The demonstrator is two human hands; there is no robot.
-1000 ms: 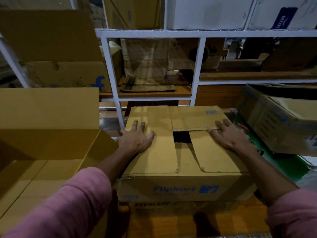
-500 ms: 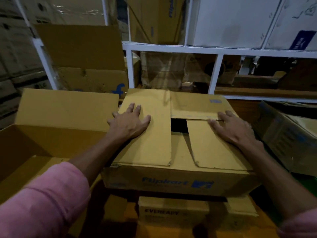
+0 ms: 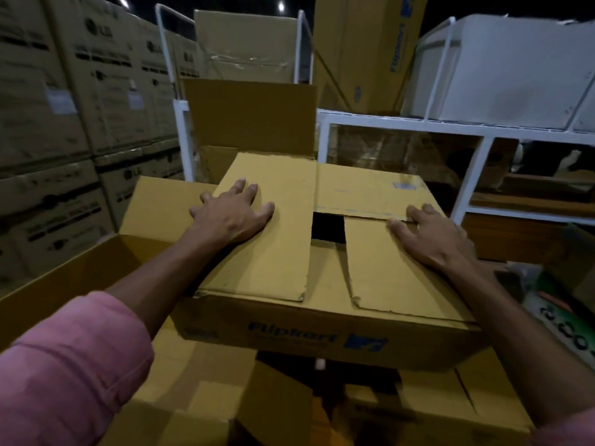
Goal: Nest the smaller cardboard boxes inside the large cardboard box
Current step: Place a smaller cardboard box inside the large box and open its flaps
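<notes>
A smaller Flipkart cardboard box [image 3: 322, 333] with its top flaps folded shut is lifted in front of me, a dark gap showing at the centre of its top. My left hand [image 3: 233, 210] presses flat on the left flap. My right hand [image 3: 431, 236] lies flat on the right flap, fingertips at the flap seam. The large open cardboard box [image 3: 154, 207] stands at the left, its back flap upright; the carried box overlaps its right edge. My thumbs and anything under the box are hidden.
Another flat-topped cardboard box [image 3: 450, 403] lies below the carried one. A white metal shelf rack [image 3: 402, 123] with boxes stands behind. Stacked LG cartons [image 3: 64, 107] form a wall at the left. A green printed pack [image 3: 560, 317] lies at the right.
The Flipkart box has risen off the box beneath it and shifted left toward the large open box. Both hands stayed flat on its flaps. My view has tilted upward.
</notes>
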